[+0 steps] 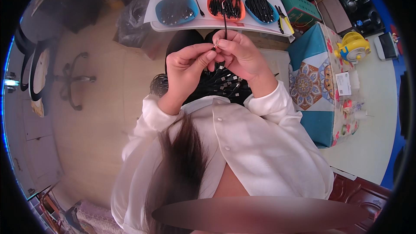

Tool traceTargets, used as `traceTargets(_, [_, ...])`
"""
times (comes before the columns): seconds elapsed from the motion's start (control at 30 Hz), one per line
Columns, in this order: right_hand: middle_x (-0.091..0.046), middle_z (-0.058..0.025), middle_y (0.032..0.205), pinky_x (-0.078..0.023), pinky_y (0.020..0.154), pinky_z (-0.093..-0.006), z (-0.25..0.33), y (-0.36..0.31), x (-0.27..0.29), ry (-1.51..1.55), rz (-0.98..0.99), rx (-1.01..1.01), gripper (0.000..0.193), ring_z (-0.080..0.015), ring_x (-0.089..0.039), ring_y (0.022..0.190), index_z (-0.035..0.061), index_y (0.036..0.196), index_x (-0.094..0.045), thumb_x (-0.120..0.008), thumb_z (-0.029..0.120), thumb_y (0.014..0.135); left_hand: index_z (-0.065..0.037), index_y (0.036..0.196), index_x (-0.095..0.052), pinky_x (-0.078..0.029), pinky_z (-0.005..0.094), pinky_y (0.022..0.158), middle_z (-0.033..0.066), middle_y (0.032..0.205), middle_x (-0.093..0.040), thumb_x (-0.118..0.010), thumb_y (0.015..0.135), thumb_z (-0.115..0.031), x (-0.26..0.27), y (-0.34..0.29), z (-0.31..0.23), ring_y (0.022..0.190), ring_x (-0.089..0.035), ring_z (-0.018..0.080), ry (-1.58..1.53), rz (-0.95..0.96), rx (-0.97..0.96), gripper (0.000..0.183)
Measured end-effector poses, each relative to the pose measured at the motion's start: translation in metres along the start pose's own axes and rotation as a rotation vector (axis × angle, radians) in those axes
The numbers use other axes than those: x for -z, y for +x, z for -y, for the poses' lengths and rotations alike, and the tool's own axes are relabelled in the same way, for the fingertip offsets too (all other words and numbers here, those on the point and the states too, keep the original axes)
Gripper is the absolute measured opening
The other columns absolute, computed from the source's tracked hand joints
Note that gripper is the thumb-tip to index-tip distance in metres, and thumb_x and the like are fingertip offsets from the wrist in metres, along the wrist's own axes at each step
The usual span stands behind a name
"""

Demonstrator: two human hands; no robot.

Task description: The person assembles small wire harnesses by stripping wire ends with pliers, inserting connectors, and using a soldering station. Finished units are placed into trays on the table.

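Both my hands are raised over my lap, fingertips close together. A thin black cable (pixel 225 24) rises above the right fingers, and fine light-coloured wires (pixel 217 42) show at the pinch. My right hand (pixel 243 56) is closed on this cable. Thumb and forefinger of my left hand (pixel 189 66) pinch a small dark end at the wires; whether it belongs to the same cable I cannot tell. Below the hands, a pile of black cables (pixel 225 82) with metal USB plugs covers my lap.
Ahead on a white table (pixel 167 27) stand a blue tray (pixel 195 6), an orange tray (pixel 242 13) and a second blue tray (pixel 276 16), all holding black cables. Yellow-handled pliers (pixel 287 24) lie at its right edge. A cloth-covered box (pixel 307 82) and yellow fan (pixel 353 47) stand right.
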State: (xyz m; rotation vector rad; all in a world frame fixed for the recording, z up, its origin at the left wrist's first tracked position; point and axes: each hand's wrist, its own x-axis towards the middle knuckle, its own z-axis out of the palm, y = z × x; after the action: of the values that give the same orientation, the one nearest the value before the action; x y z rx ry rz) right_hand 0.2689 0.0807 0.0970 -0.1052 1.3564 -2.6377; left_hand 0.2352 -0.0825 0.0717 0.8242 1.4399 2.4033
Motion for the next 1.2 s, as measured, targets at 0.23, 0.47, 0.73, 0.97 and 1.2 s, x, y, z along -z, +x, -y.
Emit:
traceTargets(0.23, [-0.056, -0.0003, 0.076, -0.045, 0.062, -0.0221, -0.008, -0.014, -0.009, -0.58, -0.124, 0.266, 0.03, -0.0084, -0.051, 0.066, -0.0001, 0.105, -0.061, -0.043, 0.024, 0.103, 0.004, 0.101, -0.067, -0.051, 0.0251, 0.068, 0.0151, 0.092, -0.071, -0.059, 0.093, -0.006, 0.003, 0.011, -0.006, 0.072, -0.065, 0.0154, -0.297, -0.29, 0.109, 0.015])
traceTargets(0.47, [-0.056, -0.005, 0.07, -0.046, 0.059, -0.0252, -0.012, -0.024, -0.02, -0.833, -0.051, 0.282, 0.029, -0.0113, -0.054, 0.062, -0.001, 0.092, -0.056, -0.041, 0.021, 0.103, 0.005, 0.101, -0.068, -0.052, 0.0264, 0.055, 0.0148, 0.096, -0.071, -0.059, 0.093, -0.007, -0.015, 0.017, -0.011, 0.057, -0.058, 0.0119, -0.202, -0.301, 0.079, 0.017])
traceTargets(0.73, [-0.062, -0.0024, 0.076, -0.047, 0.06, -0.0238, -0.004, -0.022, -0.015, -0.746, 0.025, 0.059, 0.024, -0.0088, -0.056, 0.065, -0.0016, 0.098, -0.06, -0.048, 0.018, 0.101, 0.006, 0.101, -0.067, -0.047, 0.0251, 0.045, 0.0136, 0.086, -0.07, -0.061, 0.092, -0.006, -0.017, 0.012, -0.015, 0.052, -0.055, 0.0101, -0.215, -0.21, 0.165, 0.016])
traceTargets(0.97, [-0.066, -0.0033, 0.092, -0.048, 0.068, -0.02, 0.016, -0.013, -0.008, -0.721, -0.203, 0.541, 0.017, -0.0076, -0.061, 0.078, -0.001, 0.103, -0.064, -0.065, 0.009, 0.091, 0.006, 0.1, -0.068, -0.052, 0.023, 0.068, 0.0098, 0.084, -0.07, -0.067, 0.087, -0.001, -0.022, 0.009, -0.007, 0.073, -0.065, 0.0122, -0.102, -0.283, -0.021, 0.014])
traceTargets(1.2, [-0.065, -0.0018, 0.084, -0.047, 0.062, -0.0189, 0.014, -0.008, -0.013, -0.899, -0.247, 0.508, 0.012, -0.0066, -0.058, 0.067, 0.0005, 0.096, -0.065, -0.068, 0.009, 0.088, 0.005, 0.1, -0.067, -0.05, 0.0217, 0.063, 0.0097, 0.083, -0.07, -0.067, 0.087, -0.002, -0.017, 0.007, -0.005, 0.068, -0.062, 0.0105, -0.109, -0.196, 0.037, 0.015])
